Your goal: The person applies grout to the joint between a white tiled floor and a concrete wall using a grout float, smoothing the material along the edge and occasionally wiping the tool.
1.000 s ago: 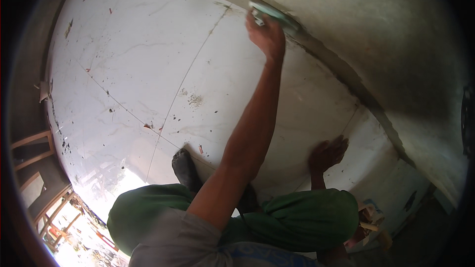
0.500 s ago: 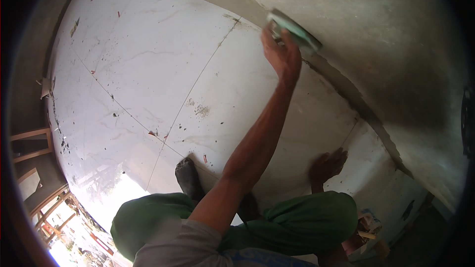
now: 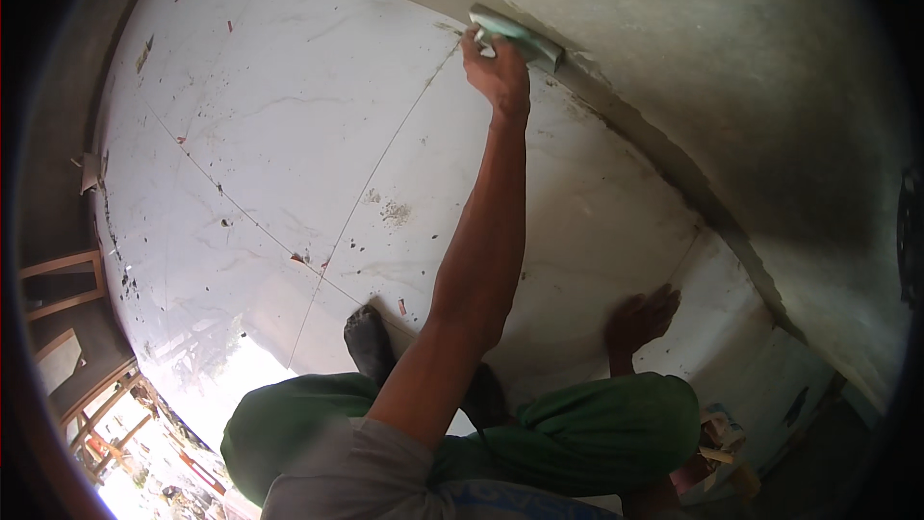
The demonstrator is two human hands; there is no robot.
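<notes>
My left hand grips a pale green flat float at the grey mortar strip where the wall meets the white marble-look tiles, its arm stretched across the middle of the view. Lower right, my right hand lies open on the tiling, fingers spread, partly in shadow.
A concrete wall fills the upper right. Dark-covered foot and green-trousered knees are below. Small debris dots the tiles. Wooden frames stand at left, beside a bright cluttered opening. Mixed items lie beside my right knee.
My left hand and the float moved right and down along the wall's edge, then back up and left. My right hand has shifted slightly, still on the tiling.
</notes>
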